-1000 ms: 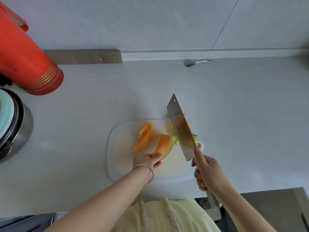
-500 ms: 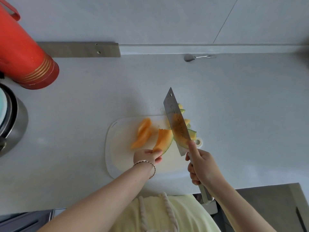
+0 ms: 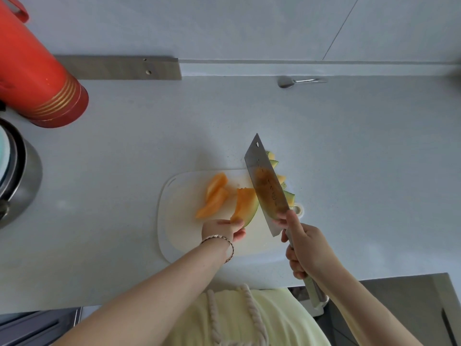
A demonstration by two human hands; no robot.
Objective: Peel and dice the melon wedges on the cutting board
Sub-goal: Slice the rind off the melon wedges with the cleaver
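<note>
Melon prep seen from above

A person's left hand [image 3: 222, 229], a beaded bracelet [image 3: 225, 243] at the wrist, pinches the near tip of an orange melon wedge with green rind [image 3: 245, 203] between thumb and curled fingers. The wedge lies on a white plastic cutting board [image 3: 174, 221], its far end pointing away from the person. Just left of it on the board rest 2 peeled orange melon slices [image 3: 214, 196], 1 partly overlapping the other.

The right hand [image 3: 306, 248] grips the handle of a broad steel cleaver [image 3: 267, 186], with thumb and forefinger reaching onto the heel of the blade. The blade is tilted, flat face up, and runs along the wedge's rind side. Whether its edge touches the fruit cannot be told. Green-edged rind scraps [image 3: 289, 196] show past the blade's right side, at the board's far right corner.

The board sits on a pale grey countertop [image 3: 124, 146]. A red cylindrical flask with gold bands [image 3: 37, 78] and a steel pot [image 3: 22, 176] stand at far left, and a metal spoon [image 3: 287, 82] lies by the back wall.
</note>
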